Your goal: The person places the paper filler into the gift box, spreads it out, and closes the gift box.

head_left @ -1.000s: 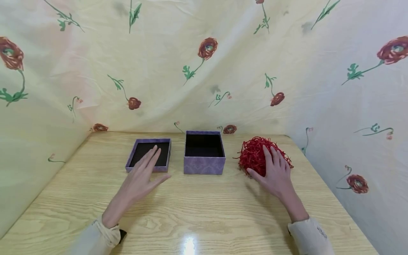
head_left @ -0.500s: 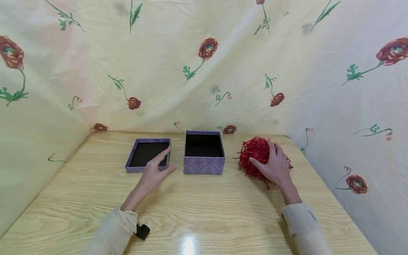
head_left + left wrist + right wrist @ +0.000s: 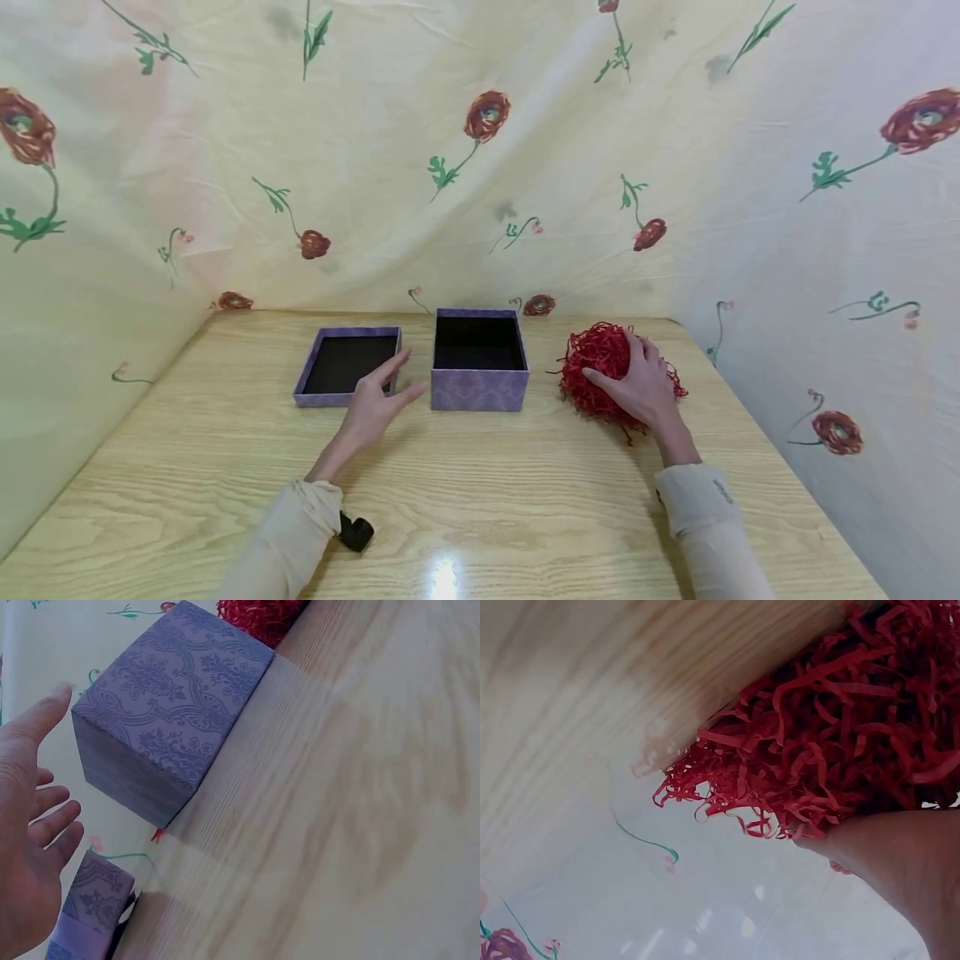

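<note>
My right hand [image 3: 642, 385] grips the right side of a loose pile of red shredded paper [image 3: 596, 354], thumb toward the near left and fingers bent over its far side. In the right wrist view, the paper strips [image 3: 832, 727] hide most of the fingers. My left hand [image 3: 372, 406] hovers empty at the right front corner of the shallow purple box lid [image 3: 322, 400], thumb and fingers spread. To its right stands the deep purple box [image 3: 480, 390], open at the top with a black inside. The left wrist view shows the patterned box [image 3: 172, 697] beyond the fingers, not touched.
All of these rest on a light wood table [image 3: 480, 492]. A flowered cloth [image 3: 375, 167] hangs behind the table and along both sides. A small black device [image 3: 356, 533] sits by the left sleeve.
My left hand has moved right, from over the lid to its right front corner. My right hand's fingers have bent down into the shredded paper, and some strips have shifted toward the near side.
</note>
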Motion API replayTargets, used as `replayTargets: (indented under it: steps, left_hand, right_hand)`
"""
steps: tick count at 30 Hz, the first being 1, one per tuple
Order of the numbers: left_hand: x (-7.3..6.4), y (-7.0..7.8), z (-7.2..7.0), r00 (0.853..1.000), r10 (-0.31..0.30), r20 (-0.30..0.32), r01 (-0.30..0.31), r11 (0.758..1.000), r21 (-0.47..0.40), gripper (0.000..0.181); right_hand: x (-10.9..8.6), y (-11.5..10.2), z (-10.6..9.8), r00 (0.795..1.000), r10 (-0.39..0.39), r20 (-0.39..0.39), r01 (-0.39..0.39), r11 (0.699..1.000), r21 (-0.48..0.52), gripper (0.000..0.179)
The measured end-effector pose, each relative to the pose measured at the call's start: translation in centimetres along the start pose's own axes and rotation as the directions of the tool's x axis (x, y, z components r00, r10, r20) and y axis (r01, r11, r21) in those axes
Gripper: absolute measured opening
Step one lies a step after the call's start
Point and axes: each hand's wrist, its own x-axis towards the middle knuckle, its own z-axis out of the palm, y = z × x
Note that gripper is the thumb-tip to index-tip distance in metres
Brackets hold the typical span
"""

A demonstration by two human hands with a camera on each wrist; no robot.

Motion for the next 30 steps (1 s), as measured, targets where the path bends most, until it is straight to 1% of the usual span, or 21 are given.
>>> replayTargets:
  steps: [4, 5, 7, 11, 12, 21, 27, 30]
  left_hand:
    - [0.4, 0.0, 0.6, 1.0, -0.002, 0.002, 0.002, 0.999, -0.038, 0.071]
    - [0.5, 0.6, 0.8, 1.0, -0.016, 0.005, 0.016, 0.999, -0.051, 0.071]
    - [0.7, 0.7, 1.0, 1.0, -0.027, 0.003, 0.027, 0.997, -0.069, 0.071]
    - [1.1, 0.8, 1.4, 0.999, -0.035, 0.007, 0.035, 0.997, -0.076, 0.072]
    - [1.2, 0.3, 1.5, 1.0, -0.024, 0.005, 0.025, 0.997, -0.073, 0.073]
    - [1.6, 0.0, 2.3, 1.0, -0.009, 0.002, 0.009, 0.996, -0.083, 0.072]
    - [1.8, 0.2, 2.4, 0.999, -0.037, 0.002, 0.038, 0.994, -0.102, 0.071]
    - [1.7, 1.0, 2.4, 0.998, -0.061, 0.009, 0.062, 0.992, -0.111, 0.071]
  right_hand:
    - [0.2, 0.0, 0.2, 0.999, 0.016, 0.03, -0.016, 1.0, -0.003, 0.114]
    - [0.2, 0.0, 0.2, 0.999, 0.019, 0.037, -0.019, 1.0, -0.006, 0.115]
    - [0.3, 0.0, 0.3, 0.999, 0.021, 0.046, -0.02, 1.0, -0.009, 0.115]
    - [0.5, 0.0, 0.5, 0.998, 0.021, 0.058, -0.02, 1.0, -0.02, 0.114]
    - [0.5, -0.1, 0.5, 0.998, 0.022, 0.06, -0.02, 1.0, -0.023, 0.114]
    - [0.7, 0.0, 0.6, 0.994, 0.026, 0.102, -0.022, 0.999, -0.035, 0.108]
    - [0.7, 0.1, 0.7, 0.991, 0.032, 0.128, -0.026, 0.998, -0.05, 0.102]
    - [0.7, 0.2, 0.8, 0.99, 0.032, 0.134, -0.025, 0.998, -0.051, 0.101]
